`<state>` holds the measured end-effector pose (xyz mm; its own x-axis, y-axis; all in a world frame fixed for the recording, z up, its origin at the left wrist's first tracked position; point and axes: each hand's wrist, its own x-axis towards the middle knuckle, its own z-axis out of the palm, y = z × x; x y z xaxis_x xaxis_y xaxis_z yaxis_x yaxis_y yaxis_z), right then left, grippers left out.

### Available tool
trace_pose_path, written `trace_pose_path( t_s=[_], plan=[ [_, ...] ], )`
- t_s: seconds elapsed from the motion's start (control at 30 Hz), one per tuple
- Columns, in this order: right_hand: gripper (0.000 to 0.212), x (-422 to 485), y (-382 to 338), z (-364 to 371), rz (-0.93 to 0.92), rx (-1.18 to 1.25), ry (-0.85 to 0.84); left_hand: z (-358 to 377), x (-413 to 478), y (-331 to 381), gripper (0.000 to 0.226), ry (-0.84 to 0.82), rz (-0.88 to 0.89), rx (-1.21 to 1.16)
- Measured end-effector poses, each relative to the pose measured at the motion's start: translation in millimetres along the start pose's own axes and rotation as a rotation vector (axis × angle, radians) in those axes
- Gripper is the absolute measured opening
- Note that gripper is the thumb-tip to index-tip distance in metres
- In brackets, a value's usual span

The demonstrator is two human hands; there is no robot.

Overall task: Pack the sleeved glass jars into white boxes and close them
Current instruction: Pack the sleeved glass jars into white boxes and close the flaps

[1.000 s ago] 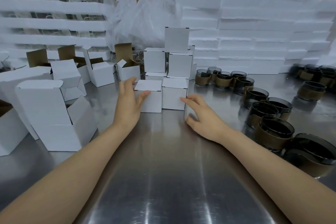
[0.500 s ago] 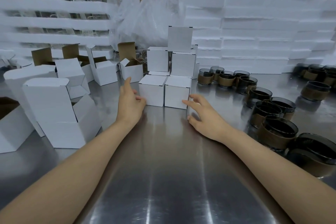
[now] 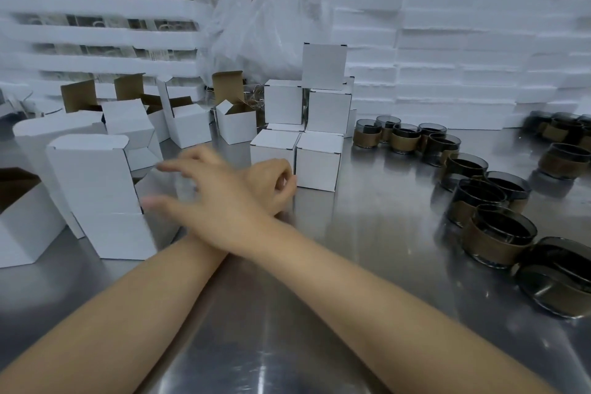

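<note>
My two forearms cross over the steel table [image 3: 367,233]. My right hand [image 3: 198,192] reaches left with fingers spread and blurred, empty, close to a tall white box [image 3: 96,195] with its top flaps up. My left hand [image 3: 271,182] lies behind the right wrist with fingers curled and nothing in it, just in front of a closed white box [image 3: 271,147]. Another closed box [image 3: 318,158] stands beside that one, with more stacked behind [image 3: 324,65]. Glass jars in brown sleeves [image 3: 499,240] stand in a curved row on the right.
Several open white boxes with brown insides [image 3: 188,125] stand at the back left. Stacks of white foam trays [image 3: 447,73] and a clear plastic bag [image 3: 265,19] line the back. More sleeved jars [image 3: 563,163] sit at the far right.
My right hand has swung from the right of the closed boxes across my left arm toward the open boxes on the left. My left hand left the box's side and curled up.
</note>
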<state>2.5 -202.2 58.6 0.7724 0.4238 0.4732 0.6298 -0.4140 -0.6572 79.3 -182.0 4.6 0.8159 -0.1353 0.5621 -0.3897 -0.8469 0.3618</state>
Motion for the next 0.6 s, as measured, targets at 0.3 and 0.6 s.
trace_pose_path(
  t_s=[0.3,0.6],
  plan=[
    [0.017,21.6,-2.5,29.8,0.048,0.364,0.244,-14.5,1.1,-2.8,0.022,0.011,0.205,-0.031],
    [0.009,-32.4,80.3,-115.8,0.073,0.566,0.887,-1.9,9.0,-13.5,0.021,-0.054,0.061,-0.043]
  ],
)
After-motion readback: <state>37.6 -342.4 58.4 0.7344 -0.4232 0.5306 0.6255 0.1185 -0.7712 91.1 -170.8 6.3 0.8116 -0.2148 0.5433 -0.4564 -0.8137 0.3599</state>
